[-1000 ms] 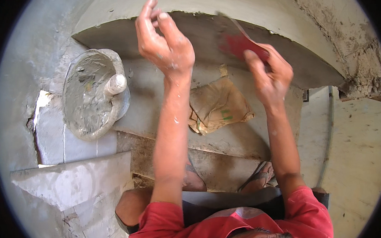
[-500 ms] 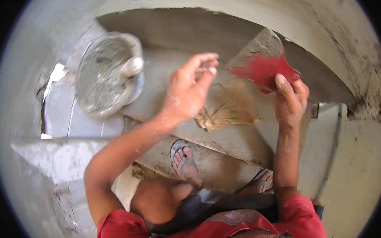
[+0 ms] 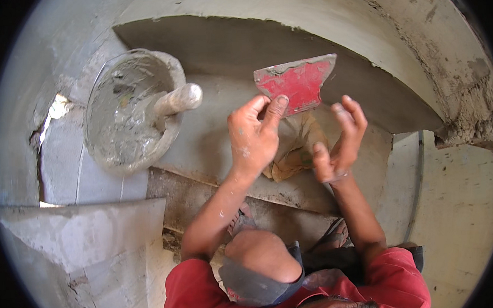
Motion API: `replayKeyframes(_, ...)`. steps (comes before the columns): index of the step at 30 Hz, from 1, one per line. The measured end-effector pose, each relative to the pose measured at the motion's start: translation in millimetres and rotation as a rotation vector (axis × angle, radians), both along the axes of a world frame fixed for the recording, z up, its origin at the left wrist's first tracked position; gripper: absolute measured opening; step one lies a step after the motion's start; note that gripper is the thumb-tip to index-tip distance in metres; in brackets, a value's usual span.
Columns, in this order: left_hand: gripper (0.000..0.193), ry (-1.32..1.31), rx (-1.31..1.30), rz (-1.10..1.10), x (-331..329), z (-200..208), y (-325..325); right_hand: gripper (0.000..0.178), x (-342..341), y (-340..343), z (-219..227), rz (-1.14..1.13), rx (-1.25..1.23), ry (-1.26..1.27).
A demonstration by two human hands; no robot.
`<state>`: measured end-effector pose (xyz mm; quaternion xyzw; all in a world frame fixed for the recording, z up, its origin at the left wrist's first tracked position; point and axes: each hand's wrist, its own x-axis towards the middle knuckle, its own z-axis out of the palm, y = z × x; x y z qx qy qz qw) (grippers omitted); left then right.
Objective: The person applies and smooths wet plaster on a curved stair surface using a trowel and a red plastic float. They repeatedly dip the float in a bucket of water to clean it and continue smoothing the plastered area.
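A flat red scraper (image 3: 296, 86) with wet grey plaster along its far edge is pinched at its near left corner by my left hand (image 3: 255, 132), thumb on top. To the right of it, my right hand (image 3: 342, 139) is raised with nothing in it, its fingers apart and half curled. Left of both hands stands a bucket (image 3: 171, 132) holding wet grey plaster (image 3: 121, 110). From the plaster a rounded, plaster-coated handle (image 3: 181, 99) sticks out over the bucket's right rim. Whatever the handle belongs to is buried.
A crumpled brown paper piece (image 3: 291, 162) lies on the step (image 3: 216, 89) below my hands. Behind runs a curved wall with a dark, damp plaster band (image 3: 219, 42). My sandaled feet rest on a lower step (image 3: 282, 218). A low wall (image 3: 85, 232) stands at left.
The scraper has passed from my right hand to my left and moved leftward. My right hand has let go. My left knee has come up into view over the foot.
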<state>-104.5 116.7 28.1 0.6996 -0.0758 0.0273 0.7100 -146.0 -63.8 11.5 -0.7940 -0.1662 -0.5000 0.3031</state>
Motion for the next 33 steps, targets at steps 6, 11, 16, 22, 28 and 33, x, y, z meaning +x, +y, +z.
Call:
replayKeyframes(6, 0.039, -0.189, -0.076, -0.148, 79, -14, -29, 0.025, 38, -9, 5, 0.041, 0.713, 0.53)
replayKeyframes(11, 0.039, -0.125, -0.043, 0.028, 88, -10, -50, 0.022, 70, -11, 1, -0.091, 0.662, 0.398)
replayKeyframes(16, 0.042, -0.105, 0.085, 0.13, 96, -21, -59, 0.022, 89, -13, -22, -0.149, 0.761, 0.465)
replayKeyframes(22, 0.042, -0.146, -0.093, 0.164, 79, -36, -58, 0.02, 65, -6, -27, -0.115, 0.649, 0.436)
replayKeyframes(28, 0.04, -0.199, 0.063, 0.16, 96, -20, -58, 0.022, 87, -10, -19, 0.006, 0.788, 0.366)
replayKeyframes(33, 0.039, -0.068, 0.052, 0.123, 82, -38, -57, 0.023, 67, -4, -28, -0.036, 0.811, 0.56)
